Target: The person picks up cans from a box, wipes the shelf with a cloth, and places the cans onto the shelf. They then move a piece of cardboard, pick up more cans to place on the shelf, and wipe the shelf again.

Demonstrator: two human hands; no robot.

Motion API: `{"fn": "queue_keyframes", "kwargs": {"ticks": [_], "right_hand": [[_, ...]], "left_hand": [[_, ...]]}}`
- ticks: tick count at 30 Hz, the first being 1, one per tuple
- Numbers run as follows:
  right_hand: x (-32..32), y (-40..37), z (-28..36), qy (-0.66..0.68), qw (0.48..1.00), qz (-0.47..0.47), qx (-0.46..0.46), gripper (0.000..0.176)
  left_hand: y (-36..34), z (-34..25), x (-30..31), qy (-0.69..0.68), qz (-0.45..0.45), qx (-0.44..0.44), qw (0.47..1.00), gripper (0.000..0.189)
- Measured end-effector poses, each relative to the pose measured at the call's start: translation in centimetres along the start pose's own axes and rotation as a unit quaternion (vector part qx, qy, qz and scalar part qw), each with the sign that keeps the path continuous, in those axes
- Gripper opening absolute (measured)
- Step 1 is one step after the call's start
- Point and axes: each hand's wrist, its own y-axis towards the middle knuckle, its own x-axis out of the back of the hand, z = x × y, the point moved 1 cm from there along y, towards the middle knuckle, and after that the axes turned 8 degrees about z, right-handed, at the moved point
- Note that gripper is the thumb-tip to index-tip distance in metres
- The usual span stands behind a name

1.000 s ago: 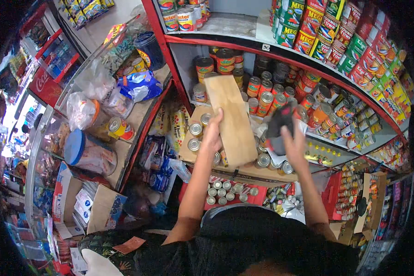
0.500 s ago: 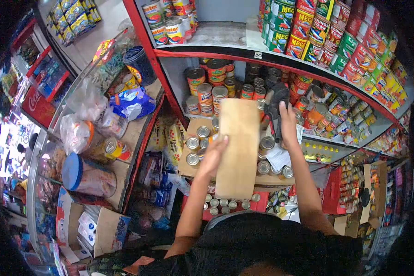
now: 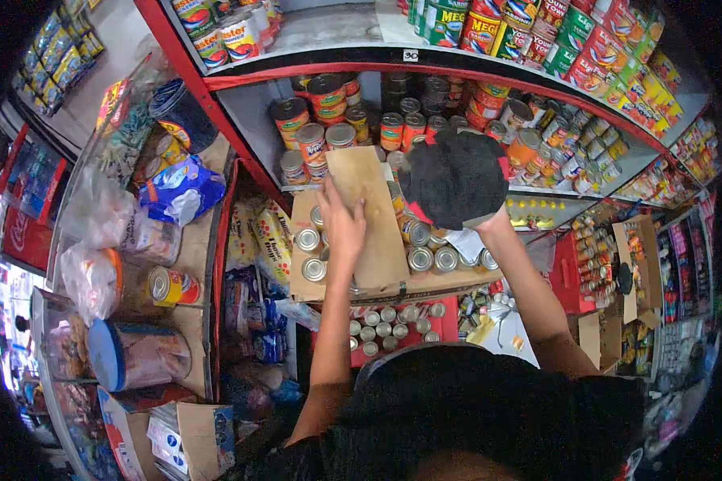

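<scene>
My left hand (image 3: 345,224) rests with spread fingers on a long brown cardboard piece (image 3: 373,232), which lies over the cans at the front of the lower shelf. A black, roughly round flat object (image 3: 455,178) with red edges is held up by my right hand (image 3: 493,223), whose fingers are mostly hidden behind it. Silver-topped cans (image 3: 314,269) stand on a cardboard surface (image 3: 301,290) around the brown piece. White paper (image 3: 467,242) lies on the cans below the black object.
Stacked cans (image 3: 329,96) fill the shelf behind my hands, under a red-trimmed shelf edge (image 3: 409,58). At left, a counter holds a blue-lidded jar (image 3: 148,357) and a blue packet (image 3: 183,191). More cans (image 3: 385,329) stand on a red surface below.
The brown cardboard has gone down and left onto the cans, with my left hand now flat on it. The black object has turned to show its broad face. The view has shifted.
</scene>
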Motion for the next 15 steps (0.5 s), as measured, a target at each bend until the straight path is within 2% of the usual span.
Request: {"fn": "queue_keyframes", "kwargs": {"ticks": [2,4,5,6,7,8,9,10,11,12,13,15], "right_hand": [[-0.4,-0.3,-0.5,0.007,0.99,-0.14,0.002,0.042],[-2.1,-0.8,-1.2,0.025,0.992,-0.124,-0.008,0.042],[-3.0,-0.5,-1.4,0.046,0.992,-0.113,-0.015,0.042],[-4.1,0.6,-1.6,-0.033,0.996,-0.084,-0.025,0.039],[-5.1,1.1,-0.9,-0.152,0.975,-0.15,-0.065,0.038],[-6.4,1.4,0.0,-0.268,0.934,-0.214,-0.099,0.037],[-8.7,2.6,0.2,-0.557,0.809,-0.186,-0.028,0.031],[-12.5,7.3,1.1,-0.458,0.861,-0.202,-0.087,0.024],[-16.1,9.7,-0.1,-0.608,0.769,-0.186,0.069,0.02],[-15.5,14.3,1.5,-0.55,0.819,-0.154,0.056,0.029],[-16.4,18.4,1.4,-0.558,0.814,-0.059,0.152,0.027],[-13.1,28.5,4.9,-0.743,0.625,0.013,0.237,0.025]], "left_hand": [[0.2,-0.4,0.7,0.047,-0.036,-0.015,0.998,0.058],[-0.3,-0.1,2.1,0.093,-0.034,-0.05,0.994,0.053],[-0.6,-0.2,3.1,0.076,-0.036,-0.034,0.996,0.045],[-0.9,0.2,3.8,0.076,-0.049,-0.037,0.995,0.045],[-1.1,0.8,4.5,0.066,-0.052,-0.035,0.996,0.043],[-1.0,1.3,5.1,0.057,-0.051,-0.033,0.997,0.041],[-0.7,1.7,5.6,0.036,-0.056,-0.017,0.998,0.038],[0.3,1.6,6.4,0.035,-0.059,-0.019,0.997,0.038],[1.8,0.9,7.7,0.063,-0.127,-0.06,0.988,0.037],[3.4,0.1,9.1,0.09,-0.194,-0.1,0.972,0.037],[5.4,-0.6,10.7,0.089,-0.227,-0.129,0.961,0.038],[10.1,-2.1,14.0,0.098,-0.296,-0.18,0.933,0.044]]}}
